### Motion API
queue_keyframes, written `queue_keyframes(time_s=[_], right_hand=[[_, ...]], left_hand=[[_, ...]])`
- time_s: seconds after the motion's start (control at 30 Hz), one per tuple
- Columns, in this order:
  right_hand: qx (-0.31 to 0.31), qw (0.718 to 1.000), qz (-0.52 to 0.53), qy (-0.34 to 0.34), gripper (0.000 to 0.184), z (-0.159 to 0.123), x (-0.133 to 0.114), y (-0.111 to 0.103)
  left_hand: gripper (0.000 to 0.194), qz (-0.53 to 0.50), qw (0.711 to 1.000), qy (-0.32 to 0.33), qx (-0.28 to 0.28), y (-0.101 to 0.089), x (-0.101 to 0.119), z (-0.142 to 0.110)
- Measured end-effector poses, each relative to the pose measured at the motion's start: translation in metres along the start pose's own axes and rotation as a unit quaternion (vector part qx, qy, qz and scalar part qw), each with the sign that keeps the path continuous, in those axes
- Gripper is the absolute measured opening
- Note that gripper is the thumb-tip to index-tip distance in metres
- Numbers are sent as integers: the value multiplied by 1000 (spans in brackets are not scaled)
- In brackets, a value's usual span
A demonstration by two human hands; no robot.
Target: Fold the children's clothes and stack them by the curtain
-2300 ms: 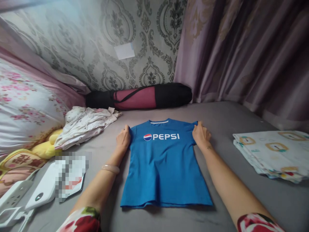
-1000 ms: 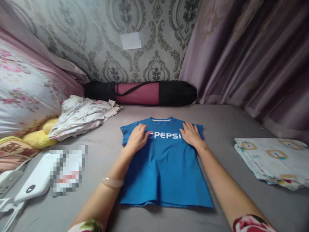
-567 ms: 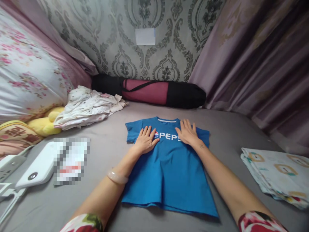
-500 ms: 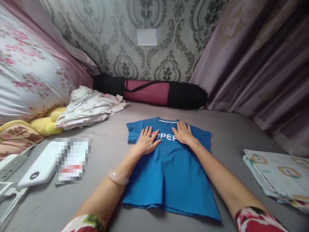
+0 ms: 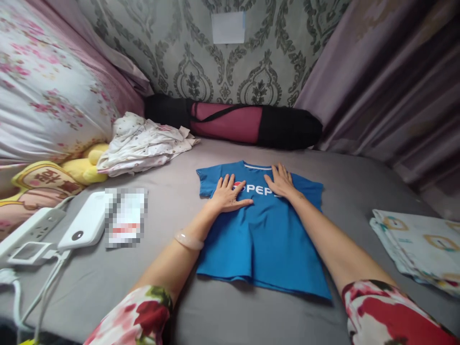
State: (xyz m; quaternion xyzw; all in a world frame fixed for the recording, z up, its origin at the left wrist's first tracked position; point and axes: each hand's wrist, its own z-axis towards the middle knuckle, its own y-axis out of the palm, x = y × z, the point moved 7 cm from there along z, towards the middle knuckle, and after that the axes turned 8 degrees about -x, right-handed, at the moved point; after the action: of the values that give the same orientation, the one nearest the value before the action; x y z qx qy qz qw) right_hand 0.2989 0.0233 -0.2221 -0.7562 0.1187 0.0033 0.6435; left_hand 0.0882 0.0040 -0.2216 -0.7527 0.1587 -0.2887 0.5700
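Observation:
A blue T-shirt (image 5: 247,244) with white "PEP" lettering and a round logo lies spread on the grey bed sheet (image 5: 345,182), its neck pointing away from me. My left hand (image 5: 230,195) rests flat on the left of its chest, fingers spread beside the logo. On the upper right of the chest, close to the collar, my right hand (image 5: 282,182) lies flat with its fingers apart, covering the end of the lettering. Small creases run through the cloth below the hands.
A black and maroon long bag (image 5: 226,122) lies along the wall. To the left are a crumpled white cloth (image 5: 143,143), a yellow plush (image 5: 81,167), a white power bank (image 5: 88,220), a power strip (image 5: 36,232) and a blurred-out packet (image 5: 125,218). Folded patterned fabric (image 5: 420,244) sits at right.
The camera view has tilted down and shifted left, so everything appears higher and further right. Both hands stay flat on the T-shirt; my left thumb is spread wider.

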Motion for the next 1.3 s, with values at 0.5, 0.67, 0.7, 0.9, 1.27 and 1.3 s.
queue_keyframes(time_s=[0.5,0.67,0.7,0.9,1.27,1.3], right_hand=[[-111,957,58,-262,61,-274,-35,26],[-186,921,171,-297,52,-322,-27,11],[-184,920,198,-282,45,-325,-20,6],[-6,958,270,-102,29,-315,41,-19],[48,977,128,-161,22,-310,31,-3],[56,978,121,-162,23,-310,32,-2]], left_hand=[[65,81,996,13,34,2,1,-2],[59,43,993,90,57,-7,2,-32],[60,30,992,105,67,-11,1,-45],[53,-111,990,36,82,-22,-22,-134],[76,-402,912,-63,-55,11,3,-224],[75,-403,912,-60,-47,13,5,-226]])
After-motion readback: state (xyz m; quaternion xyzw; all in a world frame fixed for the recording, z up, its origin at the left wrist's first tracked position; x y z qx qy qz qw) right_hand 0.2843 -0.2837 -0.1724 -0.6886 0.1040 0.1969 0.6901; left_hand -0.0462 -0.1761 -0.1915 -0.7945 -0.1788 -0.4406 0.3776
